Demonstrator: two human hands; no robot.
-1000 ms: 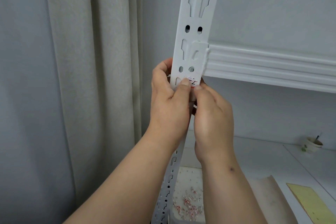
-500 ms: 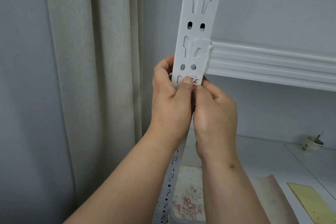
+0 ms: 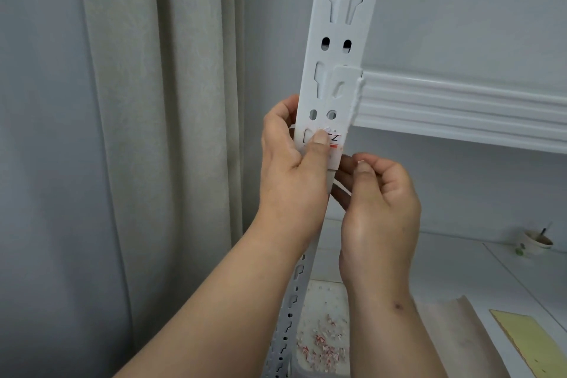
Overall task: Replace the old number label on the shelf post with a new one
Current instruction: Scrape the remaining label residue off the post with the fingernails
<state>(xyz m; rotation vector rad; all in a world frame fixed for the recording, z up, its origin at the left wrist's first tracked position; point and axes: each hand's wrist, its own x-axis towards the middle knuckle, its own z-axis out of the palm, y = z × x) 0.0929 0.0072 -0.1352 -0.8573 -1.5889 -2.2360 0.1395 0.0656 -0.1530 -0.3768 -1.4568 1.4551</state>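
Both hands work mid-frame at the shelf post (image 3: 329, 95); the left hand (image 3: 294, 169) grips it, thumb on the torn old label (image 3: 333, 141); the right hand (image 3: 379, 193) pinches a peeled scrap; picking risks shreds and residue, likely spoiling the new label's stick.

— What did you have along the left of the frame?

— You had a pale beige curtain (image 3: 144, 132) hanging in long folds against a grey wall (image 3: 36, 163).

— And at the lower right?

— You had a white table (image 3: 445, 258) there. A small paper cup (image 3: 535, 242) with a dark stick in it stood far back near the right edge, and a yellow sheet (image 3: 534, 344) lay in the bottom right corner, just beside a strip of brownish paper (image 3: 460, 331).

— Anything at bottom centre?

— You had a white tray (image 3: 322, 294) scattered with red-and-white paper scraps (image 3: 322, 347).
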